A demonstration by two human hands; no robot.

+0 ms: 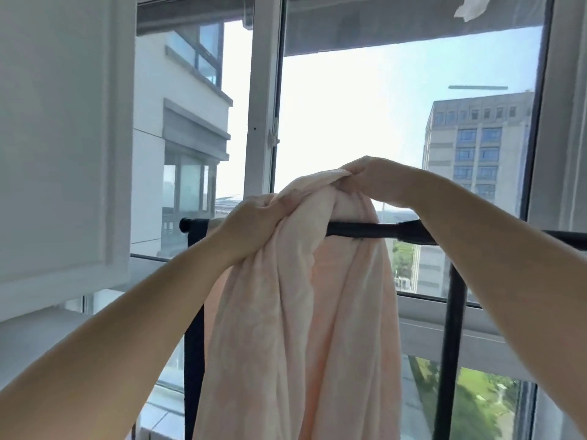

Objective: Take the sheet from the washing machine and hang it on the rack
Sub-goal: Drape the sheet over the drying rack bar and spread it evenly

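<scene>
You were at the hanging step: your left hand (259, 214) and right hand (370, 177) each gripped the bunched pale pink cotton sheet (301, 312) over the black metal rack bar (362, 230); spreading it sideways was probably next.

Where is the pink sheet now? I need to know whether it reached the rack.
In the head view, the pink sheet hangs bunched over the black rack bar at centre, gripped by the left hand and right hand.

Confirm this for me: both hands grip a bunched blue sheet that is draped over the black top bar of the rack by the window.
One detail is wrong: the sheet is pale pink, not blue, as the head view shows. The rest holds: the left hand and right hand both grip it bunched, and it drapes over the black top bar of the rack by the window.
</scene>
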